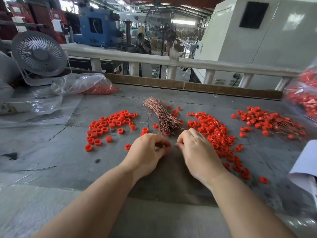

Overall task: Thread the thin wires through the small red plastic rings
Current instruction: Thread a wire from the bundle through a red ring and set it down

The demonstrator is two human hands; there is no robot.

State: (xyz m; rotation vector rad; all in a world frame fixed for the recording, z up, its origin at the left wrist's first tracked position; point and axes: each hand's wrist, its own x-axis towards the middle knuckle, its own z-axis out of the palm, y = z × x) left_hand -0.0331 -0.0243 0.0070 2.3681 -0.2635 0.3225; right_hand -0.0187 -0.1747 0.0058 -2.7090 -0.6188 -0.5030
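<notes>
Grey, scuffed workbench filling the lower frame, factory hall blurring behind a pale railing.

Being pinched at centre frame: one red ring, gripped at the curled fingertips of the left hand. Being pinched just beside it: a thin wire, held between thumb and forefinger of the right hand, fingers folded tight around it. Wire tip touching or just entering the ring; too small to tell which. Both hands hovering close together, just above the bench.

Judging by this, threading of a single ring under way, with the wire being lined up to the hole. Next move probably calling for a steady push of the wire through the ring, then a pull from the far side, keeping the ring from rotating.

Lying just above the hands: the coppery wire bundle, fanning toward upper centre. Lying left of centre: a loose heap of rings. Lying right of centre: a denser ring pile. Lying further right: rings already carrying wires, seemingly finished pieces. Sitting at upper left: a clear bag of red parts and a small white fan. Sitting at the right edge: another bag of red parts.
</notes>
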